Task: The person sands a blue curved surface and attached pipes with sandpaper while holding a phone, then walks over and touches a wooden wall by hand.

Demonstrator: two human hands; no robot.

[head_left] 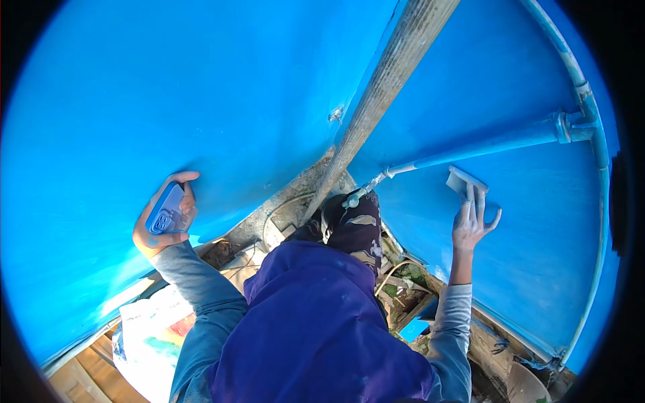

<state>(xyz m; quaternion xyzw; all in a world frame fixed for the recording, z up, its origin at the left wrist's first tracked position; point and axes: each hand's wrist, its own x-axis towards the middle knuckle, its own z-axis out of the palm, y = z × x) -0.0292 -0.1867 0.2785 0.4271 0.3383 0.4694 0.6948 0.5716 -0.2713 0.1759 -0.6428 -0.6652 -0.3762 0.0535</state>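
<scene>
My left hand (pixel 149 225) is curled around a small clear, rounded plastic piece (pixel 166 211) with a dark outlined mark, held close to the left blue wall (pixel 168 87). Its exact kind is not clear. On the right, my right hand (pixel 472 221) presses a thin, pale flat rectangular piece (pixel 466 178) against the right blue wall (pixel 537 221). Two fingers reach up onto it while another finger is bent out to the side. Whether that piece is a scraper or a folded sheet, I cannot tell.
A wooden pole (pixel 390 74) leans between the walls. A blue pipe (pixel 497 140) with a tap (pixel 352 200) crosses the right wall and joins an upright pipe (pixel 600 174). Below lie a white bag (pixel 144 342), boards (pixel 94 369) and rubble around my legs (pixel 349 232).
</scene>
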